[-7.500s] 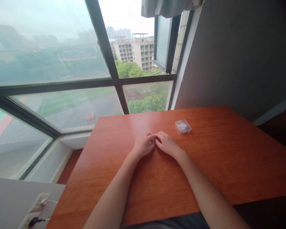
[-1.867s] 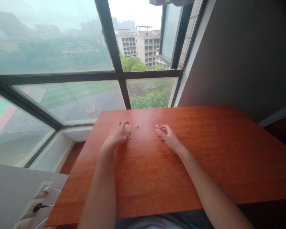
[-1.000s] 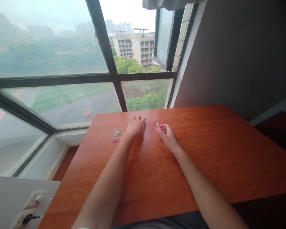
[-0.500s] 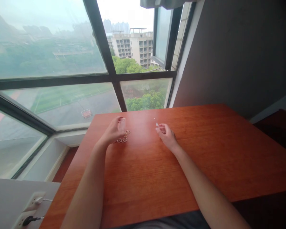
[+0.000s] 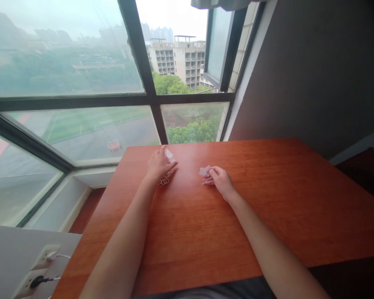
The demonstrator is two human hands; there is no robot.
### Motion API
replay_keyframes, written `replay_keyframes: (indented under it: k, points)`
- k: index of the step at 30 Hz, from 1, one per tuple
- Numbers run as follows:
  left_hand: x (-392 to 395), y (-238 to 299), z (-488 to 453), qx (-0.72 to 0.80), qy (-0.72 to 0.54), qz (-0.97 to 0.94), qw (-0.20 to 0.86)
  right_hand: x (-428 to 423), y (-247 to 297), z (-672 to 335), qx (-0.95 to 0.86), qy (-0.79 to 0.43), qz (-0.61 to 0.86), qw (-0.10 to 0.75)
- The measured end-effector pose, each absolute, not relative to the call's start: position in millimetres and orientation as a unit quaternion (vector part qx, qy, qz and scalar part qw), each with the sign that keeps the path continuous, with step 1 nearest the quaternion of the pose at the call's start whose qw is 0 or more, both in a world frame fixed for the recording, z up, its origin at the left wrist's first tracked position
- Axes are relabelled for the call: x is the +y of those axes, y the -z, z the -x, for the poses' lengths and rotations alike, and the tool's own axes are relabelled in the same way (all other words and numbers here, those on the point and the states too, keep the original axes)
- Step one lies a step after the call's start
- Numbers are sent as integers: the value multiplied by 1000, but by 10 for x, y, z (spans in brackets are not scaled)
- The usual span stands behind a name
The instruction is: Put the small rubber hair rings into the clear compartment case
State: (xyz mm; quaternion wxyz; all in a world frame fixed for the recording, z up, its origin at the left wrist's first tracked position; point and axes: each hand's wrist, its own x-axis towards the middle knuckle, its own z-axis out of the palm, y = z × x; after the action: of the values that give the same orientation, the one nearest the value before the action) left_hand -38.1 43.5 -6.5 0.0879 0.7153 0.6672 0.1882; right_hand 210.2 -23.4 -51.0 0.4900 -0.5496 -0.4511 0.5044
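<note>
My left hand (image 5: 158,165) grips a small clear plastic box (image 5: 169,156) between thumb and fingers, above the table and tilted. Below it lie several small pale rings (image 5: 163,181), partly covered by the hand. Over the middle of the table, my right hand (image 5: 220,178) pinches a thin, whitish translucent piece (image 5: 204,170) with an uneven outline. Its exact kind is too small to make out. The two hands are apart, with bare tabletop between them.
The reddish-brown wooden table (image 5: 187,232) reaches to the windows (image 5: 112,128) at its far side. A grey wall (image 5: 302,74) rises at the right. Two plugs sit in wall sockets (image 5: 31,282) at the lower left.
My left hand has shifted slightly right, and the clear box has gone from upright to tilted. The whitish piece in my right hand now shows larger and flatter. The view has shifted a little.
</note>
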Motion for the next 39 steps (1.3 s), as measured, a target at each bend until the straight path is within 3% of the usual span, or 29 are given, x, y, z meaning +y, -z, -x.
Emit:
replay_keyframes:
  k: [7, 13, 19, 24, 28, 31, 36, 39]
  points:
    - [339, 83, 414, 722, -166, -671, 27, -251, 555, -2132, -563, -369, 588, 448]
    - [366, 96, 418, 729, -104, -675, 51, -235, 599, -2152, -580, -360, 589, 433]
    - [194, 43, 534, 710, -103, -694, 57, -262, 556, -2082, -561, -385, 593, 431]
    - [-17, -29, 717, 712, -64, -694, 85, -317, 480, -1975, -539, -497, 525, 432]
    - [-73, -29, 838, 703, -56, -702, 100, -403, 421, -1925, -653, -383, 498, 423]
    - [-56, 14, 896, 678, -69, -722, 117, -474, 392, -1878, -758, -288, 461, 361]
    - [-44, 34, 887, 641, -100, -752, 118, -524, 378, -1797, -834, -244, 364, 335]
    - [-76, -56, 793, 623, -125, -767, 90, -500, 393, -1816, -823, -236, 385, 345]
